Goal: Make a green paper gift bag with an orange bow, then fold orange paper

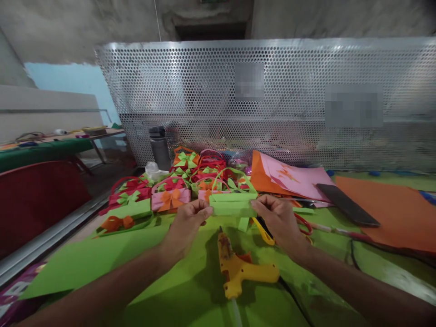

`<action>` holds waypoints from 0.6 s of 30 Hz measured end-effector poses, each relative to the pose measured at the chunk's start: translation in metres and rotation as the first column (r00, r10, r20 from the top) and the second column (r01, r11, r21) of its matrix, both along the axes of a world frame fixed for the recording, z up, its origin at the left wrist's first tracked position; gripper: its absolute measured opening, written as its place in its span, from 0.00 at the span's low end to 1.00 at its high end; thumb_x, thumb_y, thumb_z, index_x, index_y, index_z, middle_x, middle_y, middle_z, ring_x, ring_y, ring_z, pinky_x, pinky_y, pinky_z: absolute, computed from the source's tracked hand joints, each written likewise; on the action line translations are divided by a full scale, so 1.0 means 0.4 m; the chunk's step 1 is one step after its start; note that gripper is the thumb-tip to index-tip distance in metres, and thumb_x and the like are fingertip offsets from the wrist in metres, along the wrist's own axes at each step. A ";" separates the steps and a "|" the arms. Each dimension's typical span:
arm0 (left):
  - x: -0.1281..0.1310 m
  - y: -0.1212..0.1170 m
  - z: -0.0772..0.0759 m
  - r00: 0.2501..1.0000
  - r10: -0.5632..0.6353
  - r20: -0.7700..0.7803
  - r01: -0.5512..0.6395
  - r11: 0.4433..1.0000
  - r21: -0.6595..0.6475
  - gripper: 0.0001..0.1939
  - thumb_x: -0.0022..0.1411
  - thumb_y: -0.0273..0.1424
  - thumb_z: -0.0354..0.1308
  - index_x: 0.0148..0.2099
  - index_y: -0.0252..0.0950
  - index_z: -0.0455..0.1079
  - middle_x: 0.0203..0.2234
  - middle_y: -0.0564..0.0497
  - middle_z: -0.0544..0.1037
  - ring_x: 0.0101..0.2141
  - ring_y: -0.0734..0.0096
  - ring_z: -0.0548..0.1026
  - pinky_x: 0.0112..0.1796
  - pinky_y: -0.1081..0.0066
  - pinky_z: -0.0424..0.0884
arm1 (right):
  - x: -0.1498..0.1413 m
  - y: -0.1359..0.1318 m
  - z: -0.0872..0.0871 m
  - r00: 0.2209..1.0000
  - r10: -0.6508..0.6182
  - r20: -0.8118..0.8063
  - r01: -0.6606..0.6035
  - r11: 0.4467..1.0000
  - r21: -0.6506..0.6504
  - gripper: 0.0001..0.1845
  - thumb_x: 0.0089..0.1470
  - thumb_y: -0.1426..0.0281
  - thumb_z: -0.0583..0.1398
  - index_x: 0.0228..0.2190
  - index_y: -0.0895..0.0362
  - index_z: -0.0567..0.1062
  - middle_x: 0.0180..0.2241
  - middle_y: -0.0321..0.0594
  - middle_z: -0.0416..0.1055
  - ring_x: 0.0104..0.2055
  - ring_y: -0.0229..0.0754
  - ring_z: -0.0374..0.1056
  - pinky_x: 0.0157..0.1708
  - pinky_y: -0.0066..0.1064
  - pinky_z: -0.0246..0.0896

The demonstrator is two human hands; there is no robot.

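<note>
A small light-green paper bag (pixel 233 208) with a thin looped handle is held up between both hands over the table. My left hand (pixel 189 222) pinches its left end between thumb and fingers. At the right end, my right hand (pixel 279 220) has the same kind of pinch. Below the bag lies a yellow glue gun (pixel 243 268), its nozzle pointing away from me and a glue stick showing at its near end. Yellow-handled scissors (pixel 264 232) lie partly behind my right hand. Finished-looking paper bags with bows, such as a pink one (pixel 170 200), sit beyond my left hand.
Orange and pink sheets (pixel 299 179) are stacked at the back, with a dark phone (pixel 347 204) beside them. A dark bottle (pixel 160 147) stands at the back left. Behind the table rises a perforated metal panel (pixel 211 91). A red chair (pixel 41 204) is at left.
</note>
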State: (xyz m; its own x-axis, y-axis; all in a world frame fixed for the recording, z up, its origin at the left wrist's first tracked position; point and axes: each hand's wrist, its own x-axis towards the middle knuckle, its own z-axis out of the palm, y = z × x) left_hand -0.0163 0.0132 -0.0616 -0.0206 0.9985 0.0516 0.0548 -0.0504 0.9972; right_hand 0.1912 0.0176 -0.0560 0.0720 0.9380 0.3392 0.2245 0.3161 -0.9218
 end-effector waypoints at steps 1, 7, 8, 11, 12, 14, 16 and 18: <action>0.000 0.000 0.002 1.000 -0.003 -0.004 0.003 1.000 0.008 0.11 0.47 0.37 0.61 0.26 0.35 0.65 0.20 0.58 0.64 0.24 0.76 0.61 0.29 0.74 0.61 | 0.000 0.001 0.000 1.000 0.002 0.017 -0.002 1.000 0.014 0.18 0.45 0.58 0.59 0.16 0.57 0.64 0.16 0.29 0.53 0.19 0.32 0.47 0.18 0.25 0.43; 0.000 0.001 0.016 0.999 -0.035 -0.003 0.035 0.999 0.019 0.11 0.45 0.38 0.60 0.26 0.36 0.65 0.22 0.57 0.66 0.26 0.74 0.64 0.31 0.72 0.64 | 0.005 0.003 -0.001 0.992 -0.004 0.127 -0.008 0.995 0.100 0.17 0.48 0.60 0.55 0.17 0.55 0.60 0.15 0.29 0.51 0.19 0.32 0.47 0.19 0.26 0.43; -0.001 0.001 0.016 0.999 -0.040 -0.003 0.040 0.999 0.016 0.11 0.46 0.38 0.60 0.26 0.36 0.65 0.22 0.56 0.66 0.26 0.74 0.65 0.32 0.72 0.64 | 0.006 0.002 -0.001 0.989 -0.012 0.146 -0.005 0.993 0.116 0.16 0.49 0.60 0.55 0.17 0.55 0.60 0.16 0.29 0.51 0.19 0.33 0.47 0.19 0.26 0.44; -0.003 0.003 0.014 0.999 -0.047 -0.016 0.047 0.999 0.012 0.12 0.47 0.39 0.59 0.27 0.36 0.64 0.23 0.56 0.66 0.26 0.73 0.66 0.31 0.71 0.66 | 0.006 -0.004 0.000 0.978 -0.036 0.205 0.002 0.987 0.164 0.15 0.50 0.62 0.55 0.17 0.55 0.60 0.16 0.29 0.52 0.20 0.33 0.48 0.21 0.27 0.44; -0.004 0.004 0.014 0.998 -0.048 -0.027 0.049 0.999 0.016 0.12 0.47 0.39 0.59 0.27 0.36 0.64 0.23 0.56 0.66 0.26 0.73 0.66 0.31 0.71 0.67 | 0.006 -0.006 0.001 0.974 -0.041 0.222 0.002 0.985 0.175 0.15 0.50 0.62 0.55 0.17 0.55 0.60 0.16 0.29 0.52 0.20 0.33 0.48 0.22 0.27 0.44; -0.006 0.007 0.014 0.997 -0.047 -0.068 0.050 0.998 0.044 0.12 0.48 0.40 0.58 0.27 0.36 0.63 0.23 0.55 0.66 0.25 0.72 0.66 0.30 0.70 0.67 | 0.006 -0.008 0.002 0.967 -0.045 0.249 -0.003 0.982 0.187 0.16 0.51 0.62 0.55 0.17 0.55 0.59 0.16 0.29 0.52 0.20 0.34 0.49 0.22 0.27 0.44; -0.009 0.009 0.019 0.990 -0.029 -0.137 0.043 0.994 0.099 0.12 0.51 0.40 0.57 0.27 0.36 0.63 0.22 0.55 0.65 0.25 0.71 0.66 0.30 0.69 0.67 | 0.006 -0.008 0.002 0.963 -0.047 0.266 -0.005 0.981 0.192 0.17 0.52 0.62 0.54 0.17 0.55 0.59 0.16 0.29 0.51 0.20 0.34 0.48 0.22 0.27 0.44; -0.012 0.008 0.026 0.979 0.030 -0.203 0.006 0.985 0.171 0.11 0.52 0.39 0.57 0.27 0.37 0.63 0.22 0.55 0.65 0.25 0.70 0.65 0.31 0.68 0.66 | 0.007 -0.006 0.002 0.961 -0.051 0.273 -0.003 0.981 0.194 0.17 0.53 0.62 0.54 0.17 0.55 0.58 0.16 0.29 0.51 0.20 0.33 0.48 0.22 0.27 0.44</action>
